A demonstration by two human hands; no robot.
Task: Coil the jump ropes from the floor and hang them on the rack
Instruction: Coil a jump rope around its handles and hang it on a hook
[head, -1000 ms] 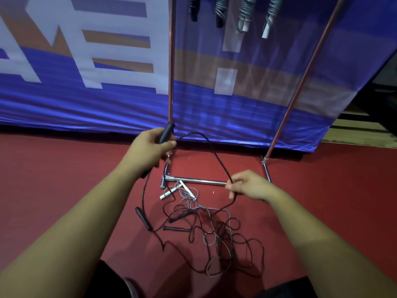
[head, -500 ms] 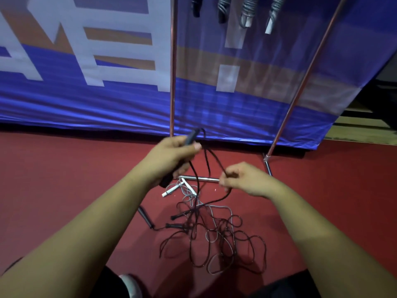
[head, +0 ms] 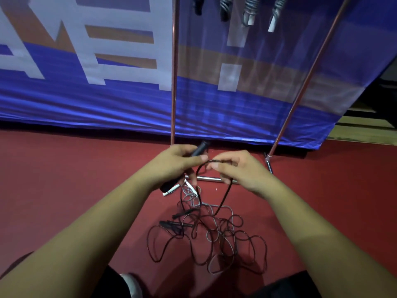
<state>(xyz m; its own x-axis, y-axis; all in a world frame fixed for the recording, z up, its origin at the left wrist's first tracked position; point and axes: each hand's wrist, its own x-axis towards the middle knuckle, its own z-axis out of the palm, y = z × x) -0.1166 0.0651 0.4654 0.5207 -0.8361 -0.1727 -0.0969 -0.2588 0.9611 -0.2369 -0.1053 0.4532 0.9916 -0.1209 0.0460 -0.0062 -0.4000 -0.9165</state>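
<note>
Black handle (head: 200,147) gripped by left hand (head: 176,162), right hand (head: 236,168) pinching cord (head: 225,194); coils (head: 249,9) on rack (head: 174,72).

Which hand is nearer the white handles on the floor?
Left. The left hand is just over the white handles; the right hand is off to their right.

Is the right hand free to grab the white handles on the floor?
Probably not: right hand pinches the black cord; left hand, gripping a black handle, partly covers the white handles.
</note>
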